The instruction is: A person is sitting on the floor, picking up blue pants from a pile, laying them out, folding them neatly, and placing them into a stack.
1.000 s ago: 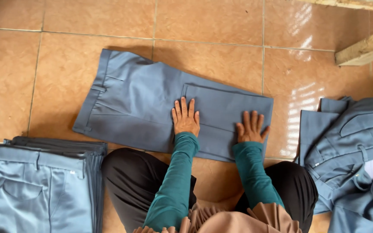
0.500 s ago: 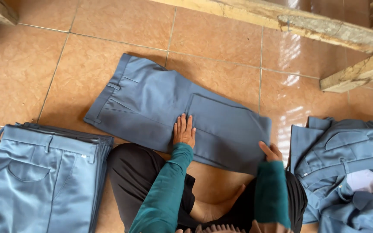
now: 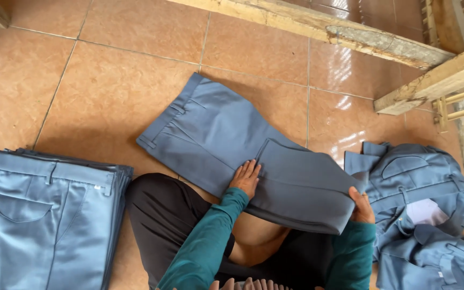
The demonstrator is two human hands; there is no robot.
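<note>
- The folded grey-blue trousers (image 3: 226,145) lie on the tiled floor (image 3: 108,86) right in front of the seated person, waistband pointing up-left, folded leg end down-right.
- Left hand (image 3: 246,179) is laid flat on the trousers near the near edge, fingers spread and straight, palm pressing down, not gripping anything.
- Right hand (image 3: 362,206) is curled around the right end of the fold. The fingers are hidden under the cloth, so it looks like a grip on that edge, thumb side showing on top.
- That right end of the trousers is lifted a bit off the tiles, near the person's knee.
- A stack of folded trousers (image 3: 44,215) sits to the left, just beside the person's leg and well apart from the piece in hand.
- A heap of unfolded blue garments (image 3: 420,204) sits on the right, nearly touching the right hand's edge, so it's tight on that side.
- Lots of bare tile past the waistband; wooden beams (image 3: 323,27) cross the top.
</note>
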